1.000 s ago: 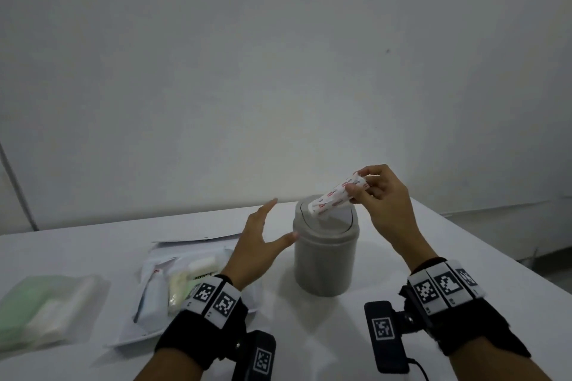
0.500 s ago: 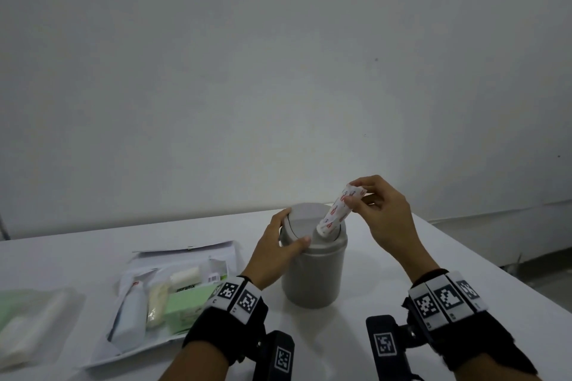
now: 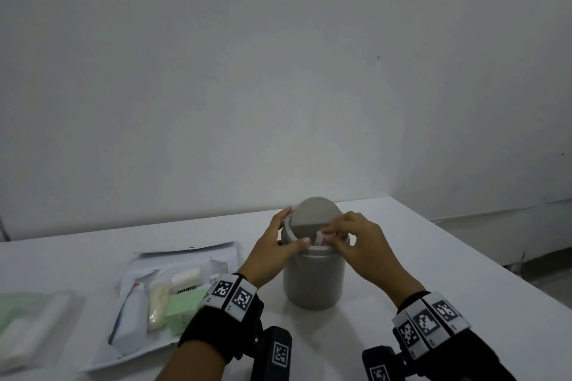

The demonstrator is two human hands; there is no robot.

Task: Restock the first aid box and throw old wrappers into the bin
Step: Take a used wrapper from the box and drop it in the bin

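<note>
A small grey bin [image 3: 313, 278] stands on the white table, its round swing lid [image 3: 314, 215] tipped upright. My left hand [image 3: 272, 249] grips the bin's rim on its left side. My right hand [image 3: 359, 241] pinches a white wrapper with red print [image 3: 322, 238] at the bin's mouth; most of the wrapper is inside, and only its top end shows. To the left lies an open clear first aid pouch [image 3: 185, 252] holding a white tube [image 3: 131, 315], cream rolls and a green pack [image 3: 182, 306].
A second clear bag with green and white contents [image 3: 28, 325] lies at the far left. The white table [image 3: 433, 263] ends at an edge on the right, with floor beyond. A plain wall rises behind. Black wrist bands with markers sit on both forearms.
My left hand closed onto the bin's rim. My right hand lowered the wrapper from above the lid into the bin's mouth, and the lid swung up on edge.
</note>
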